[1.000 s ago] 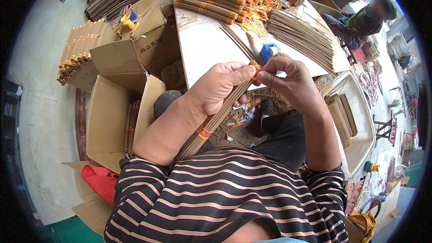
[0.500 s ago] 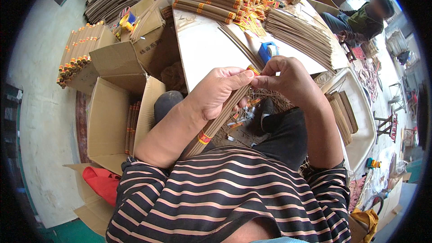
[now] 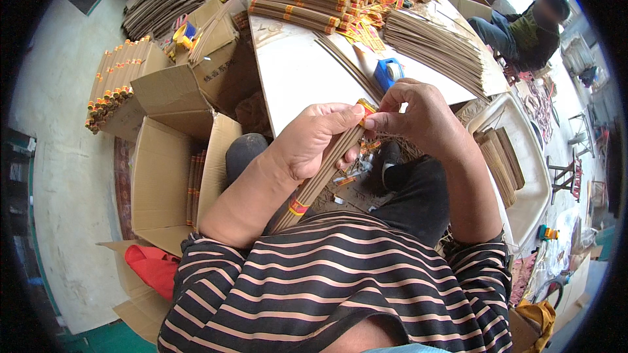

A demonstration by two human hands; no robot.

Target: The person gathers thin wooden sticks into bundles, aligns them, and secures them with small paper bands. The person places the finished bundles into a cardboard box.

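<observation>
Plainly, my left hand (image 3: 304,140) is closed round a bundle of brown incense sticks (image 3: 322,180), fingers wrapped under and thumb laid over near the top; I take it that this grip keeps the ends from fanning apart. The bundle slants over my lap, its lower end at my striped shirt (image 3: 314,268), which probably steadies it; a red-and-yellow lower band (image 3: 297,207) circles it there.

My right hand (image 3: 418,117) is bent in at the upper band (image 3: 367,110), thumb and forefinger nearly together against it; I cannot tell whether they pinch its edge or merely press it. On the white counter (image 3: 294,59), a blue tape dispenser (image 3: 388,74) stands just beyond that hand, likely for easy reach; loose sticks (image 3: 432,49) lie to its right, banded bundles (image 3: 297,0) farther back.

My left fingertips are partly hidden behind the bundle; its foot is lost against my shirt; inside the open cardboard box (image 3: 157,183), more bundles (image 3: 195,180) sit in shadow, their lower ends hard to make out.
</observation>
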